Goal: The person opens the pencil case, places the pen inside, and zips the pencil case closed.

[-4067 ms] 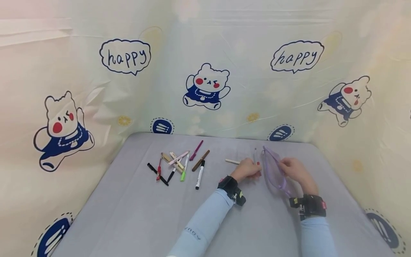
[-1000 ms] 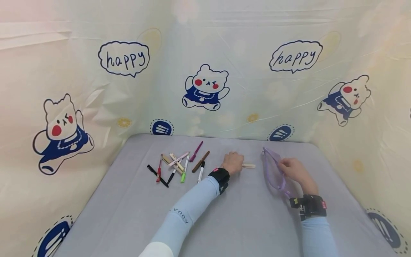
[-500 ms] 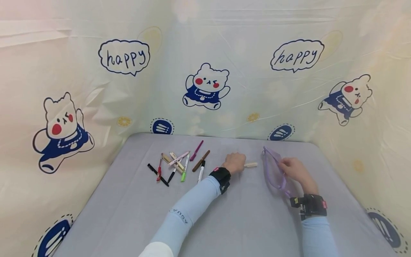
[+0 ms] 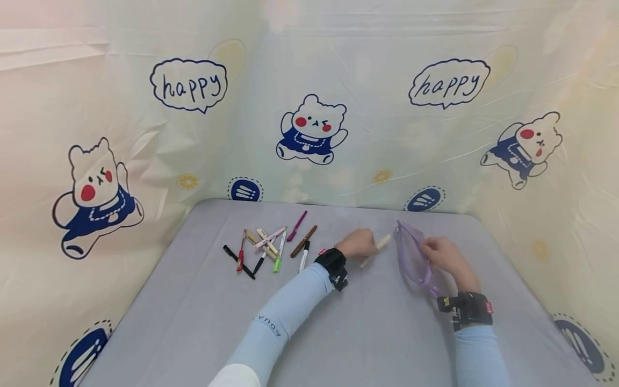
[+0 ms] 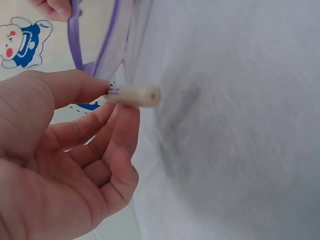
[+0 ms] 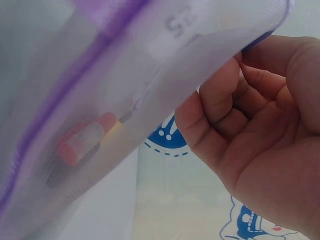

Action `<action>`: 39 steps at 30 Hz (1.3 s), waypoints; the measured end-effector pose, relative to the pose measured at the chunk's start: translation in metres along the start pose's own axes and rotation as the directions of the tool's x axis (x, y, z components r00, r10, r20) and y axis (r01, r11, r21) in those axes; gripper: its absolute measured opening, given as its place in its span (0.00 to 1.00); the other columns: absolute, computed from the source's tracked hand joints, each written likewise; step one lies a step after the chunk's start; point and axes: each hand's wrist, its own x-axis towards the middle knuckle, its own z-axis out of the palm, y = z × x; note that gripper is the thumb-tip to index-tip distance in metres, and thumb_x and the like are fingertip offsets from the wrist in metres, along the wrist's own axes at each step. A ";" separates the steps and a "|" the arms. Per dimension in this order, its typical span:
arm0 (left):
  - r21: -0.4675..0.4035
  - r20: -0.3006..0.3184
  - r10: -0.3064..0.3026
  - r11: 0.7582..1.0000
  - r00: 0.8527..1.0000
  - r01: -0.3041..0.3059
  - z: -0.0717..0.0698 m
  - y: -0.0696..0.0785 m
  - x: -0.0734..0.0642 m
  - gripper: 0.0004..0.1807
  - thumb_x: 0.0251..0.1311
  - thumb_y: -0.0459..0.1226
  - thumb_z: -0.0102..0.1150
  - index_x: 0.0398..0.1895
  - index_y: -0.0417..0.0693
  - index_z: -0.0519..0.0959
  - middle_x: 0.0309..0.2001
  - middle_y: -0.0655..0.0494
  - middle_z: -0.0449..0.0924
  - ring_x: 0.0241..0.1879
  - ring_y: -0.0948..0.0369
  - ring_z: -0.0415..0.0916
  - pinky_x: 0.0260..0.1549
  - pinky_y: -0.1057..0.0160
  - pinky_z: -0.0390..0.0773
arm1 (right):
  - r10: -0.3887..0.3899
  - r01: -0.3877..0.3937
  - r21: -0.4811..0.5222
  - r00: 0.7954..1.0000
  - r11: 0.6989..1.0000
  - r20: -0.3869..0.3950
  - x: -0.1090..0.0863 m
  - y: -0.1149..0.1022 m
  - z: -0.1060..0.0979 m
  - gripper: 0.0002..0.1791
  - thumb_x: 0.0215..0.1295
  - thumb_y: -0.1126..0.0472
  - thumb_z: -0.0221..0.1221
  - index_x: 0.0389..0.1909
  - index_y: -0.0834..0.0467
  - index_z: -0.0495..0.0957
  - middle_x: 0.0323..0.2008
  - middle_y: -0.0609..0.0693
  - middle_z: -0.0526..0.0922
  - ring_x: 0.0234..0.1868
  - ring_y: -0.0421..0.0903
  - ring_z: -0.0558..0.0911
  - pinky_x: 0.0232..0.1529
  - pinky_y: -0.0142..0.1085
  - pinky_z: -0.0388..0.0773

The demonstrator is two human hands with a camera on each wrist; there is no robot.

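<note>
My left hand (image 4: 357,243) pinches a cream-coloured pen (image 4: 383,241) between thumb and fingers, holding it aslant above the table. In the left wrist view the pen's blunt end (image 5: 151,96) points away from the palm, and the other fingers are loosely bent. On the right, my right hand (image 4: 446,258) pinches the edge of a translucent mesh pouch (image 6: 165,75) with purple trim, which stands with its mouth spread toward the left hand. Through the mesh show a red-ended pen (image 6: 85,142) and other blurred items. The pen is apart from the pouch.
Left of my left hand several pens lie on the grey table (image 4: 309,333): a crossed pile with a pink pen (image 4: 270,237), a red pen (image 4: 240,255), a purple pen (image 4: 296,226), a brown pen (image 4: 303,241) and a white marker (image 4: 304,257). A printed curtain surrounds the table.
Earlier, my left hand held a red-ended pen at the pouch. It then reached the cream pen lying on the table, and now has it lifted and tilted. My right hand has stayed at the pouch.
</note>
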 end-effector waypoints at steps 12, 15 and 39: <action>-0.458 0.063 -0.049 0.886 0.997 0.072 0.013 0.011 -0.004 0.09 0.62 0.39 0.61 0.30 0.42 0.86 0.23 0.53 0.86 0.32 0.52 0.86 0.28 0.63 0.78 | -0.005 0.005 0.003 1.000 1.000 -0.004 0.000 -0.001 0.001 0.12 0.71 0.62 0.52 0.33 0.65 0.79 0.23 0.52 0.80 0.23 0.42 0.76 0.26 0.34 0.73; -0.549 0.080 -0.040 0.832 0.996 0.078 0.016 0.013 -0.002 0.09 0.62 0.39 0.62 0.33 0.42 0.86 0.25 0.51 0.87 0.31 0.53 0.87 0.29 0.62 0.79 | 0.000 0.000 0.006 1.000 1.000 -0.003 0.000 -0.001 0.002 0.12 0.72 0.61 0.52 0.33 0.64 0.79 0.23 0.52 0.80 0.23 0.42 0.76 0.27 0.35 0.73; -0.743 0.099 -0.027 0.663 0.995 0.092 0.037 0.031 0.005 0.11 0.63 0.42 0.61 0.30 0.44 0.84 0.28 0.47 0.87 0.26 0.58 0.86 0.22 0.67 0.77 | 0.004 -0.004 -0.019 1.000 1.000 0.010 0.004 -0.017 0.003 0.12 0.70 0.60 0.53 0.37 0.65 0.81 0.25 0.52 0.81 0.26 0.43 0.78 0.29 0.35 0.74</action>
